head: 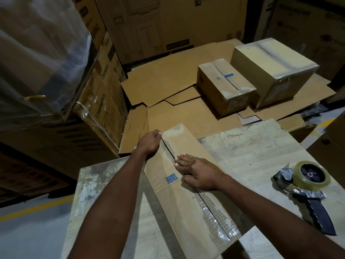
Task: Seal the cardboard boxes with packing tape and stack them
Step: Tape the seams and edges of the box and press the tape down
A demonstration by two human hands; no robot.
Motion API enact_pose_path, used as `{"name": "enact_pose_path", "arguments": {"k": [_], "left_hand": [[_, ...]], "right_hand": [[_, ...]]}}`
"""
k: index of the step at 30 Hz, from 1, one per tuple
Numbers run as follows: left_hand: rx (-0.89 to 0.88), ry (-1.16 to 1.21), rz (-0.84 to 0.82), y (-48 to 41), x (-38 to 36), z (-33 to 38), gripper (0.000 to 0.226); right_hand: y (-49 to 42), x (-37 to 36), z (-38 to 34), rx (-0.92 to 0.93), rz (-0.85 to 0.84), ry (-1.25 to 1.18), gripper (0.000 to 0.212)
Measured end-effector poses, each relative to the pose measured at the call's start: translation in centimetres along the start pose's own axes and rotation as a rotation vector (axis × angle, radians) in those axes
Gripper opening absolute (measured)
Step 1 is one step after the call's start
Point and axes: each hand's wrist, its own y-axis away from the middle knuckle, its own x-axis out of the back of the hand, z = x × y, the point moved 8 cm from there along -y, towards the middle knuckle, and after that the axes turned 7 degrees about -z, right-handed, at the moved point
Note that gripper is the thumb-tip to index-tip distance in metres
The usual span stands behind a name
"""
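Observation:
A long cardboard box (188, 200) lies on the worn table (252, 157), its two top flaps meeting at a seam lined with torn old tape. My left hand (149, 143) grips the far end of the box at the seam, fingers curled over the edge. My right hand (196, 172) presses flat on the flaps across the seam near the middle, beside a blue sticker (172, 178). A tape dispenser (306, 186) with a clear roll lies on the table to the right, apart from both hands.
Two taped boxes, a smaller one (224, 85) and a larger one (270, 70), stand on flattened cardboard sheets (168, 81) on the floor beyond the table. Tall cartons and a plastic-wrapped stack (37, 53) rise at left and behind. A yellow floor line (28, 210) runs at lower left.

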Motion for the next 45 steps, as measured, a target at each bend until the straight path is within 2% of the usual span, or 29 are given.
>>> {"name": "enact_pose_path", "arguments": {"k": [2, 4, 6, 7, 9, 12, 17, 27, 33, 36, 41, 43, 45], "left_hand": [[0.042, -0.091, 0.035, 0.5, -0.1, 0.4, 0.037], [0.046, -0.166, 0.156, 1.5, 0.3, 1.3, 0.033], [-0.008, -0.176, 0.295, 3.1, 0.6, 2.4, 0.034], [-0.057, -0.195, 0.304, 3.9, 0.2, 2.9, 0.039], [-0.151, -0.256, 0.191, 5.3, -1.7, 3.5, 0.049], [-0.135, -0.324, 0.049, 7.2, -4.1, 3.2, 0.06], [-0.087, -0.356, 0.015, 7.9, -4.3, 3.0, 0.064], [-0.046, -0.358, -0.004, 8.3, -4.1, 3.4, 0.059], [0.093, -0.39, -0.012, 9.6, -4.6, 5.2, 0.057], [0.083, -0.346, 0.031, 11.8, -6.0, 7.7, 0.058], [0.082, -0.249, 0.145, 16.5, -8.2, 10.3, 0.059], [0.064, -0.191, 0.199, 18.3, -9.2, 12.1, 0.058], [0.041, -0.175, 0.232, 19.7, -10.6, 14.1, 0.057]], "right_hand": [[0.0, -0.1, 0.1, 0.0, 0.0, 0.007, 0.065], [-0.1, -0.1, 0.1, -0.002, 0.0, 0.01, 0.063], [0.0, 0.0, -0.1, -0.001, 0.003, 0.012, 0.062], [0.1, 0.0, -0.2, 0.003, 0.004, 0.013, 0.063], [0.0, 0.0, -0.2, 0.004, -0.002, 0.022, 0.066], [0.3, -0.1, -0.2, -0.005, -0.015, 0.031, 0.072], [3.0, -0.5, -1.5, -0.005, 0.0, 0.066, 0.057], [12.3, -3.4, -3.6, -0.029, -0.005, 0.036, 0.054], [15.5, -4.6, -4.1, -0.001, 0.043, 0.072, 0.057], [16.3, -4.0, -4.7, 0.043, 0.158, 0.103, 0.052], [19.9, -2.1, -4.6, 0.074, 0.43, 0.159, 0.027], [22.4, -1.1, -3.0, -0.009, 0.561, 0.12, 0.022], [25.2, -0.8, 0.3, -0.19, 0.677, 0.045, 0.027]]}}
